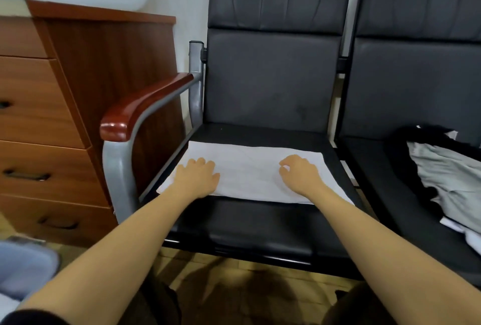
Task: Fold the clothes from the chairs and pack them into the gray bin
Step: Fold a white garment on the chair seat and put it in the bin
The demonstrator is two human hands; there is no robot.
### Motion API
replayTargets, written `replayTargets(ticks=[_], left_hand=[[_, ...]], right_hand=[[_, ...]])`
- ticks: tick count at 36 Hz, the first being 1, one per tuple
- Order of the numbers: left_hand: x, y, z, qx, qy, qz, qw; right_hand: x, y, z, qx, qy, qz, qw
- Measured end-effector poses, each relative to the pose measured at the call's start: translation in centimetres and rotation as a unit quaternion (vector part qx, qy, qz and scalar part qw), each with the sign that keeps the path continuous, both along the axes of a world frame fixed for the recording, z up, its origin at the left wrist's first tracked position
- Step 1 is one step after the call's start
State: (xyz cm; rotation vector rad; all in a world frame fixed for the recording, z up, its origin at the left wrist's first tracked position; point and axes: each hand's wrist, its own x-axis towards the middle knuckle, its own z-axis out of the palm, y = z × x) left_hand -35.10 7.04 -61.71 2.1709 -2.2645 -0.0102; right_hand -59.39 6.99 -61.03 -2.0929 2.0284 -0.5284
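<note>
Both forearms, bare, reach forward from the bottom edge; dark sleeve at lower left. Left hand (198,178): flat on white cloth (250,168), fingers spread and straight, near its left end. Right hand (299,173): resting on the cloth toward its right end, fingers loosely curled, thumb and forefinger close together; whether they pinch fabric cannot be told. Hands well apart. Cloth: folded into a flat rectangle, long axis left to right across the seat of the black chair (273,77), lying on the middle of the seat. Armrest (140,108): red-brown wood on grey metal, at left. Second chair (416,77): just beside at right, bearing a heap of clothes (442,173), black, grey and white, unfolded. Wooden drawers (39,116): far left. Gray bin (26,264): lower left corner, partly in view. No readable writing or labels
</note>
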Motion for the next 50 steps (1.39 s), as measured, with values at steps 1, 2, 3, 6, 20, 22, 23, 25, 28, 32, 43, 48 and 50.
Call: replayTargets(ticks=[1,2,3,6,20,22,23,25,28,32,43,48,50], left_hand=[[-0.2,-0.2,-0.5,0.030,0.019,0.008,0.999],[-0.3,-0.4,-1.0,0.058,0.034,0.021,0.998],[-0.3,-0.6,-1.4,0.082,0.043,0.035,0.995],[0.0,-1.4,-2.5,0.111,0.045,0.060,0.991],[2.1,-5.4,-2.8,-0.106,0.075,0.184,0.974],[2.3,-5.7,-3.4,-0.122,0.086,0.225,0.963],[2.2,-5.8,-3.4,-0.126,0.097,0.241,0.957],[2.4,-6.1,-3.3,-0.125,0.109,0.262,0.951],[2.7,-6.4,-3.4,-0.128,0.089,0.244,0.957],[2.6,-6.3,-3.5,-0.141,0.056,0.216,0.965],[1.8,-5.6,0.0,-0.181,0.178,0.071,0.965],[0.4,-5.4,2.0,-0.197,0.163,0.088,0.963],[-0.6,-5.5,2.6,-0.184,0.160,0.071,0.967]], right_hand=[[0.4,-0.4,-0.4,0.017,-0.006,0.021,1.000],[0.8,-0.6,-0.7,0.030,0.002,0.040,0.999],[1.2,-1.0,-1.0,0.041,0.017,0.059,0.997],[1.8,-2.4,-2.1,0.078,0.047,0.100,0.991],[3.0,-6.7,-3.0,-0.043,0.196,0.056,0.978],[2.9,-7.0,-3.5,-0.084,0.220,0.066,0.970],[2.7,-7.1,-3.7,-0.100,0.216,0.071,0.969],[2.5,-7.2,-4.1,-0.114,0.185,0.087,0.972],[2.1,-7.3,-4.4,-0.046,0.136,0.103,0.984],[2.1,-7.4,-4.6,0.061,0.138,0.106,0.983],[5.8,-7.1,-3.5,0.090,-0.008,0.094,0.991],[4.0,-7.2,-2.5,-0.018,-0.139,0.012,0.990],[2.0,-7.0,-3.3,-0.040,-0.021,0.005,0.999]])
